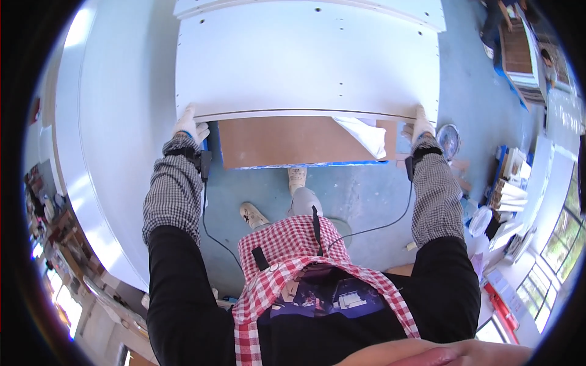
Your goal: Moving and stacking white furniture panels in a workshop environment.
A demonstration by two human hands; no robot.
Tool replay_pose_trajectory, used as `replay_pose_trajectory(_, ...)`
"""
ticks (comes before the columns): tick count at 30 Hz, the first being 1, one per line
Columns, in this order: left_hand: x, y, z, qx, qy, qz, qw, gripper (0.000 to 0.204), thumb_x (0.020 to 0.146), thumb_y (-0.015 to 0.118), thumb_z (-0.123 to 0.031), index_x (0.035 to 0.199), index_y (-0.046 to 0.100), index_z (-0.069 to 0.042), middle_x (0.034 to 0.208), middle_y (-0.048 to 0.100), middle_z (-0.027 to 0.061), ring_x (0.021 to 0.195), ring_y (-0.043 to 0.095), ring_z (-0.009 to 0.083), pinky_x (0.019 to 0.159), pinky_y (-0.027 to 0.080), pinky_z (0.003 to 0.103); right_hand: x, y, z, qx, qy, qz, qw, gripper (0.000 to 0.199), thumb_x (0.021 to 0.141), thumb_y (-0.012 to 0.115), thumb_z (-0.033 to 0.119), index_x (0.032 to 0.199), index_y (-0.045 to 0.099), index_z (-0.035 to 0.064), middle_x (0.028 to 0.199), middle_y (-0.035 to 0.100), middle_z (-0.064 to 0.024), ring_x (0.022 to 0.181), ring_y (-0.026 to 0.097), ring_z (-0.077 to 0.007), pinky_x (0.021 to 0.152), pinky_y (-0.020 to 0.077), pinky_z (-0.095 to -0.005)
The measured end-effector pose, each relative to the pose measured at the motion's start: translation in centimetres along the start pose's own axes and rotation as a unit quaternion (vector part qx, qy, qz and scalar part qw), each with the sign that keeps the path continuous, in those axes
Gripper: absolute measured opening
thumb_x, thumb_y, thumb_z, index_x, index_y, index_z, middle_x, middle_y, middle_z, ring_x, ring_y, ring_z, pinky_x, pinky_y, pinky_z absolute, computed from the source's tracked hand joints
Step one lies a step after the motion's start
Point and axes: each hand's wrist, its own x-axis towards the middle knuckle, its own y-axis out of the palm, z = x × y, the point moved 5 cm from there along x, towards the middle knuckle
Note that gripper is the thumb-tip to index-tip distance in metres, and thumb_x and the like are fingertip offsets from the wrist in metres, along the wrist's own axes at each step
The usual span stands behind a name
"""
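A wide white panel with small drilled holes lies in front of me, with a dark groove along its near edge. At its near left corner, my left hand in a white glove closes on the edge, thumb up along the side. My right hand, gloved in white too, grips the near right corner in the same way. The fingers under the panel are partly hidden. Beneath the near edge is a brown board with a blue rim, and a white cloth or sheet lies on it.
A long white surface runs along my left. On the right floor stands a round fan-like object, with stacked white pieces farther out. Another person is at the far right near a loaded cart. Cables hang from both my wrists.
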Motion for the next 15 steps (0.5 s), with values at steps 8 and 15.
replay_pose_trajectory(8, 2.0, -18.7, -8.1, 0.105, 0.054, -0.139, 0.983, 0.072, 0.08, 0.058, -0.049, 0.133, 0.038, -0.004, 0.122, 0.049, 0.0148, 0.101, 0.053, 0.0263, 0.087, 0.044, 0.043, -16.6, 6.9, -0.1, -0.074, -0.042, -0.109, 0.99, 0.068, 0.077, 0.063, 0.051, 0.12, 0.047, 0.0, 0.112, 0.054, -0.0138, 0.09, 0.058, -0.0278, 0.069, 0.0502, -0.041)
replay_pose_trajectory(15, -1.0, -13.8, -10.3, 0.182, 0.073, 0.017, 0.981, 0.046, 0.087, 0.051, -0.04, 0.125, 0.051, -0.015, 0.119, 0.055, 0.0016, 0.102, 0.052, 0.0182, 0.08, 0.043, 0.033, -10.9, 1.2, 2.7, -0.346, -0.14, -0.109, 0.921, 0.075, 0.076, 0.051, 0.065, 0.114, 0.058, 0.0003, 0.11, 0.059, -0.017, 0.1, 0.056, -0.0289, 0.082, 0.0439, -0.0399)
